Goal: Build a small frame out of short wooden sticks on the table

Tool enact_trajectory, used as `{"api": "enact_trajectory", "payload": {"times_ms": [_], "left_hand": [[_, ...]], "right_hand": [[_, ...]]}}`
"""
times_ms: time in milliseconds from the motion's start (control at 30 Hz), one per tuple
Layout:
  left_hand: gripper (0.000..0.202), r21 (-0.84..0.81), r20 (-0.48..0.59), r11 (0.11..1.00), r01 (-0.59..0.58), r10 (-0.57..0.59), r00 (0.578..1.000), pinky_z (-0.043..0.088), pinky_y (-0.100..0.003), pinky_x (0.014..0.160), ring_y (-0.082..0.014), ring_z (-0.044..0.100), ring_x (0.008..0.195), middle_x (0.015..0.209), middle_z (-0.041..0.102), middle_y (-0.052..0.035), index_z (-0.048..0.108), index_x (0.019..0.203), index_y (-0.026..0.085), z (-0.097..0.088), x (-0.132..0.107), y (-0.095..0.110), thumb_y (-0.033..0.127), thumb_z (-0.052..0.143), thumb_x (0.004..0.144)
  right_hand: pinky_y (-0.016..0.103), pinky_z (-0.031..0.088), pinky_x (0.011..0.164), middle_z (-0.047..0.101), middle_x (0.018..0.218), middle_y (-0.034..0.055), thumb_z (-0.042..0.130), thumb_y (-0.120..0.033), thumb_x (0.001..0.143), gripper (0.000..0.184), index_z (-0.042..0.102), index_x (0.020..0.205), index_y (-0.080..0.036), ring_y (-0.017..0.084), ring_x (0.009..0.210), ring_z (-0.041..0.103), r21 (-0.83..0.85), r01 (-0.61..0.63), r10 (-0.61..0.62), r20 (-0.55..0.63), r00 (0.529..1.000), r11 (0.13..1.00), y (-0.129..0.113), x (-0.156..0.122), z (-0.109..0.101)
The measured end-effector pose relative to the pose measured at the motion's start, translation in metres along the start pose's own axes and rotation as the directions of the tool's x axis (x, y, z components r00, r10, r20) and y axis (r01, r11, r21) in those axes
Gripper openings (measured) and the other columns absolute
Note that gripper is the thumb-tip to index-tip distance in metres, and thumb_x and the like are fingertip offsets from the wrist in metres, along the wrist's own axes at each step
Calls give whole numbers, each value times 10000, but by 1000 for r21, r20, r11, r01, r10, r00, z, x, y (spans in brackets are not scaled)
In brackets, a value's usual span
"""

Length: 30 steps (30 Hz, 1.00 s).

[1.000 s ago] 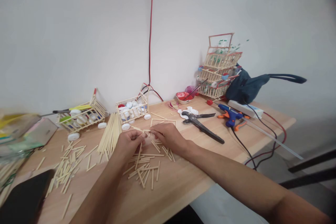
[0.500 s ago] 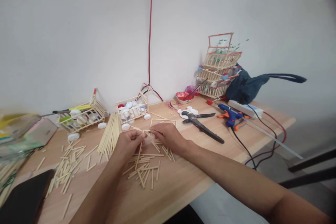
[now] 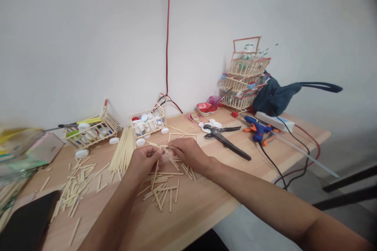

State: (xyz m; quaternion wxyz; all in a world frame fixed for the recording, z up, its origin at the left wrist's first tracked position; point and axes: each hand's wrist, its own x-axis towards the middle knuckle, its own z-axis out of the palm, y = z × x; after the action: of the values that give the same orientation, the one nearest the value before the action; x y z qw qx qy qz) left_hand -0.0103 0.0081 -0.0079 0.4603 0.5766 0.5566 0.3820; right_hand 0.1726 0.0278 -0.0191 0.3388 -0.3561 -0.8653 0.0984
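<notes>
My left hand (image 3: 144, 160) and my right hand (image 3: 190, 154) meet over the table, fingertips pinched. Between them are thin wooden sticks (image 3: 164, 146) that meet at a corner; whether they are stuck together I cannot tell. Another stick (image 3: 154, 175) slants down from below my left fingers. Just beyond my right hand lies a rectangular stick frame (image 3: 183, 134), partly hidden by that hand. Cut sticks (image 3: 165, 192) are scattered on the wood below both hands.
Longer sticks (image 3: 123, 149) and two wheeled stick carts (image 3: 150, 123) (image 3: 91, 129) stand behind left. Black cutters (image 3: 226, 141), a red paint dish (image 3: 205, 108), a blue glue gun (image 3: 259, 127) and stacked stick baskets (image 3: 241, 82) are right. A phone (image 3: 28, 221) lies front left.
Both hands keep the same pinch at the same spot. Only a very slight shift of the whole view shows.
</notes>
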Motion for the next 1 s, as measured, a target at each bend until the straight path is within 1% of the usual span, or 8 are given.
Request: {"api": "enact_trajectory", "payload": {"times_ms": [233,400,600,700,867,1000], "left_hand": [[360,-15,-4,1000,4,-4,1000,301,-224,431,-98,425,422,502,524,18,647,694,128,1,-1,0,482,664,631],[365,-25,-2,999,23,-23,1000,303,-224,437,-99,431,431,514,539,14,637,685,132,2,-2,3,490,662,621],[362,-20,-1,1000,16,-16,1000,278,-222,432,-94,410,419,500,525,21,638,677,137,1,-3,5,493,665,624],[358,-17,3,1000,5,-5,1000,279,-223,431,-95,412,419,502,527,21,642,675,139,1,-3,5,492,670,624],[356,-34,5,999,24,-23,1000,296,-220,433,-94,423,423,511,535,20,634,675,137,1,-3,4,490,666,630],[358,-13,3,1000,13,-13,1000,291,-220,431,-91,418,418,501,531,20,620,656,137,1,-3,5,491,659,628]], "right_hand": [[207,367,690,661,780,32,439,-254,945,266,635,790,-161,121,727,561,7,6,-6,-16,1000,1000,3,-1,2],[207,368,695,655,779,31,440,-241,943,256,633,795,-160,121,734,558,18,5,-5,-12,1000,1000,3,-1,2],[208,366,684,638,740,26,434,-244,946,275,613,757,-157,120,707,549,16,0,0,-2,1000,1000,2,-1,1],[211,367,691,640,750,27,431,-251,947,276,617,765,-160,122,719,553,25,-7,7,-4,1000,1000,2,-1,2],[215,372,697,648,768,34,434,-257,946,273,626,778,-159,123,731,557,32,-9,10,-18,1000,999,2,-1,2],[212,372,695,647,764,33,433,-254,947,277,625,772,-157,121,726,556,36,-4,4,0,1000,999,2,-1,1]]}}
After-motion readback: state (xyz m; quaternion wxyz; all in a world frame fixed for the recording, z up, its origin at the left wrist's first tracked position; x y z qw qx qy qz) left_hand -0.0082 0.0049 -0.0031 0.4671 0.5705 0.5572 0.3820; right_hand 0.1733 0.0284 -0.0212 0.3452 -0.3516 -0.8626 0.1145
